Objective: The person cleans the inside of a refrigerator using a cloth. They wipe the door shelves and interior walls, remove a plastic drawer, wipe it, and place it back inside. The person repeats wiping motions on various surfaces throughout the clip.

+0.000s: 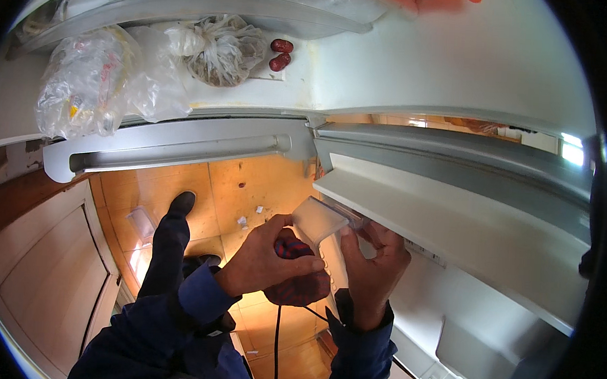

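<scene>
My left hand [266, 262] holds a bunched red-and-blue plaid cloth [298, 282], its thumb across the front. Just above, a translucent plastic piece [318, 220], perhaps a small door-shelf bin, touches or nearly touches the left fingertips. My right hand [377, 260] grips this piece at its right end, beside the inner side of an open refrigerator door [436, 201]. Part of the piece lies hidden behind the right fingers and the white door ledge [410, 210].
Inside the refrigerator, tied plastic bags [223, 51] and two dried red dates [280, 54] rest on the floor of the compartment. A clear plastic piece [142, 222] and white scraps [242, 221] lie on orange floor tiles [180, 178]. A white cabinet door [47, 258] stands at left.
</scene>
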### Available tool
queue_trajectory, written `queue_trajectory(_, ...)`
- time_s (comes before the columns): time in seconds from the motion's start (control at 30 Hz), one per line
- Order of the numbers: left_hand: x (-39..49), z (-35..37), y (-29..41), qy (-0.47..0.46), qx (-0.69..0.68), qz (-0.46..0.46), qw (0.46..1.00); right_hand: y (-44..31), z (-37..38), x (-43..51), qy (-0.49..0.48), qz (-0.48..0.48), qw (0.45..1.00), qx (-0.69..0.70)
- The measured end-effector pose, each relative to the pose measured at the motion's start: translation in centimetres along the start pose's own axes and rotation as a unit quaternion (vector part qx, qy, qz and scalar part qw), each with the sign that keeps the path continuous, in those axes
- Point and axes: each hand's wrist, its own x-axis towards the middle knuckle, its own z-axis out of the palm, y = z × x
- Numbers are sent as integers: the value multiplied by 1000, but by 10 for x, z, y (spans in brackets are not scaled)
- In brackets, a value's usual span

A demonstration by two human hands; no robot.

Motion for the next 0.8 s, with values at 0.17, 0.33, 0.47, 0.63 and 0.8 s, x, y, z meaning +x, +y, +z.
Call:
queue_trajectory(0.17, -1, 2, 8, -10, 51, -56, 997, 3, 0, 2, 0, -1, 999, 46)
queue_trajectory(0.33, -3, 10, 13, 17, 32, -52, 998, 6, 0, 3, -1, -24, 999, 45)
queue_trajectory(0.47, 1, 10, 14, 13, 60, -48, 997, 5, 1, 4, -8, -13, 998, 69)
queue_trajectory(0.63, -1, 16, 17, 14, 105, -48, 993, 4, -8, 6, -7, -48, 999, 17)
queue_trajectory(0.8, -3, 25, 19, 19, 74, -25, 997, 3, -17, 3, 1, -34, 998, 53)
